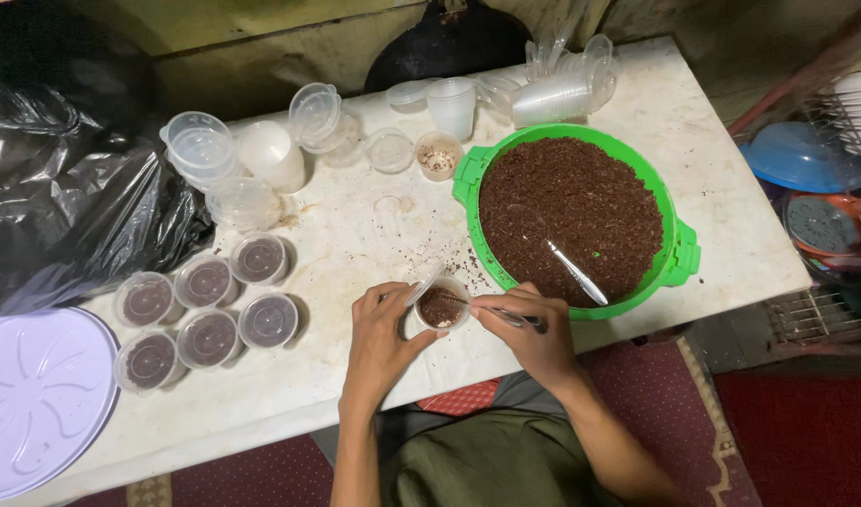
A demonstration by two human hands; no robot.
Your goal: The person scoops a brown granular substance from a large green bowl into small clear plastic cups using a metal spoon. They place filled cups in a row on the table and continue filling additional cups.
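- The left hand [379, 324] wraps around a small clear cup [443, 307] and holds it on the white bench [355, 235], close to the front edge.
- The left hand also seems to pinch the cup's thin lid [424, 284], which tilts up and away from the cup.
- The right hand [529, 329] is closed around a thin tool [506, 315]. It looks like tweezers, but it is too small to be sure.
- The tool lies almost flat. Its long line runs from the right hand toward the left, and its tip sits over the cup.
- So the cup is just to the left of the right hand, between the two hands. The left hand touches it. The right hand reaches it only with the tool.
- The cup is round and see-through. It has dark brown crumbly stuff inside, with a bit of something pale at the front.
- Just beside the cup, up and to the right, is a big green bowl [679, 253] full of the same brown stuff. A clear spoon [576, 272] lies in it.
- Six small cups with lids on [208, 310] sit well to the left.
- Empty cups and lids [261, 150] stand at the back of the bench.
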